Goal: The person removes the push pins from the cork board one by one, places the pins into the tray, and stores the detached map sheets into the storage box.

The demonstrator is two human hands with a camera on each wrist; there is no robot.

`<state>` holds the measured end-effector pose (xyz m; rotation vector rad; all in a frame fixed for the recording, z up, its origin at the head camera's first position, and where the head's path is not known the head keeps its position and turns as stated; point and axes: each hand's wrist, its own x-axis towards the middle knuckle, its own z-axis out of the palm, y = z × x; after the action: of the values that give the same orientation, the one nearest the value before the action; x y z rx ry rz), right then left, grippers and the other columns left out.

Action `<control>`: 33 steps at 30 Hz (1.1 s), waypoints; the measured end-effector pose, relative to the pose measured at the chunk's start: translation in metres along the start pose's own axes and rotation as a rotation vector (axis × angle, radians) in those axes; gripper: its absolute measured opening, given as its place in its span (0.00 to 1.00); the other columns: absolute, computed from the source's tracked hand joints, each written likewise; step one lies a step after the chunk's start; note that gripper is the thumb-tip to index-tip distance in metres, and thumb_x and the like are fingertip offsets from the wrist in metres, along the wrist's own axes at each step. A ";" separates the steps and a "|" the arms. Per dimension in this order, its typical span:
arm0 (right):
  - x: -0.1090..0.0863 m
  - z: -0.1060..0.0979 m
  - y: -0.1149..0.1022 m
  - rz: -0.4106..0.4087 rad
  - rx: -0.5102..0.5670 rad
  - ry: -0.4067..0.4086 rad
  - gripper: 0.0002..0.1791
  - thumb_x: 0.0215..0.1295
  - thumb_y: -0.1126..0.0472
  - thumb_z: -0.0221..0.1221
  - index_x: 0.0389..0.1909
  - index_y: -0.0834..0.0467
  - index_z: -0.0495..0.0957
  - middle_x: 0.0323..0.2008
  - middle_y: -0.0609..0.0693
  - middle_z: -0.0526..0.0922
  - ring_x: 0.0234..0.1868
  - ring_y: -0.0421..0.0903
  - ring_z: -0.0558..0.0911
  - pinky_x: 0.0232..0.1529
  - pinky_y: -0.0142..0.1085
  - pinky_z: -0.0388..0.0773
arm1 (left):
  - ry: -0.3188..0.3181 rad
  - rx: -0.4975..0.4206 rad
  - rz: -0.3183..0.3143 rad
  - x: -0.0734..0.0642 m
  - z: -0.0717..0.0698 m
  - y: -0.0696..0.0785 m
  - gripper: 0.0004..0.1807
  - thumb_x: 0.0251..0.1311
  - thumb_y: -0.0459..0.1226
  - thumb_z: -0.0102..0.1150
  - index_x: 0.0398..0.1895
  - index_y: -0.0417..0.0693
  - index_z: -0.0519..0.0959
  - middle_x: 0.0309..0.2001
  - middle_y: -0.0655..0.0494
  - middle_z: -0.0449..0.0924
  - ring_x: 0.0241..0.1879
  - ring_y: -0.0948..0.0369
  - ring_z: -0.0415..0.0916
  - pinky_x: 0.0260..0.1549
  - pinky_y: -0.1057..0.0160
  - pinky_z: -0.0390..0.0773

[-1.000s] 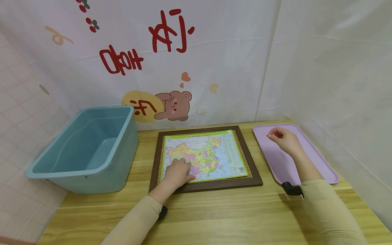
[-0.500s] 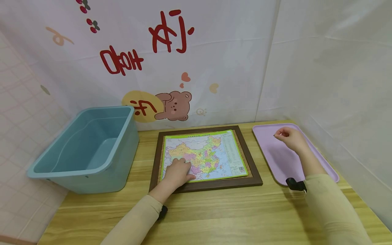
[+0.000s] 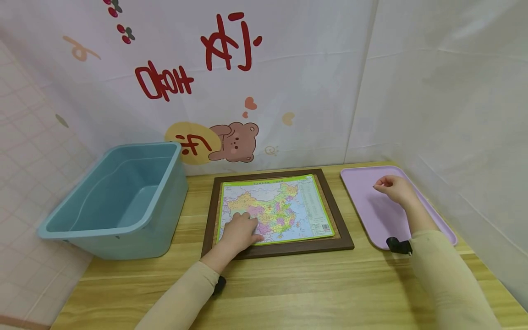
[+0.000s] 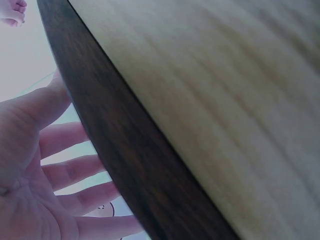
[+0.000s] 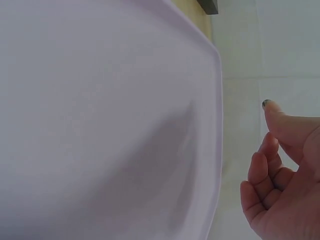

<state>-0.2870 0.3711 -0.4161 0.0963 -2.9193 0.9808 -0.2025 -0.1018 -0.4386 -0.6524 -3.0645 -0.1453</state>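
Observation:
My left hand (image 3: 239, 231) rests flat on the lower left of a coloured map (image 3: 284, 211). The map lies on a cork board (image 3: 327, 201) with a dark wooden frame (image 3: 288, 249). Spread fingers of the left hand (image 4: 45, 160) reach the frame's dark edge (image 4: 115, 120) in the left wrist view. Over a lilac tray (image 3: 363, 201) I hold my right hand (image 3: 396, 189) raised, thumb and index finger close together, other fingers curled. A tiny dark spot shows at the right thumb's tip (image 5: 272, 106); I cannot tell whether it is a held thing.
A deep blue plastic tub (image 3: 119, 229) stands left of the framed board on the wooden table (image 3: 288, 284). Behind hangs a white printed cloth (image 3: 305, 91), with a plain white wall covering (image 3: 462, 114) on the right.
My right hand has shifted a little to the right over the tray, fingers still drawn together. The left hand and the map have stayed in place.

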 end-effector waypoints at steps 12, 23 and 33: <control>0.005 0.002 0.016 0.049 -0.062 -0.073 0.16 0.69 0.56 0.59 0.40 0.68 0.78 0.37 0.62 0.79 0.37 0.54 0.74 0.37 0.42 0.67 | -0.004 0.005 0.004 0.001 0.000 -0.001 0.20 0.56 0.57 0.66 0.26 0.51 0.77 0.30 0.55 0.71 0.29 0.56 0.64 0.17 0.59 0.74; 0.007 0.004 0.025 0.067 -0.130 -0.130 0.14 0.68 0.57 0.59 0.37 0.68 0.78 0.35 0.60 0.81 0.36 0.53 0.75 0.38 0.42 0.68 | 0.001 0.001 0.010 0.000 0.000 -0.001 0.20 0.56 0.57 0.67 0.25 0.51 0.76 0.30 0.55 0.71 0.29 0.56 0.65 0.17 0.59 0.75; 0.010 0.004 0.029 0.093 -0.133 -0.170 0.14 0.67 0.58 0.60 0.35 0.68 0.78 0.31 0.56 0.80 0.35 0.52 0.74 0.39 0.42 0.67 | -0.004 -0.001 0.003 -0.001 -0.002 0.000 0.20 0.56 0.57 0.66 0.26 0.51 0.77 0.30 0.55 0.71 0.30 0.56 0.65 0.18 0.58 0.75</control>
<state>-0.2990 0.3915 -0.4363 0.0390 -3.1618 0.8243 -0.2020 -0.1024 -0.4369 -0.6581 -3.0678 -0.1460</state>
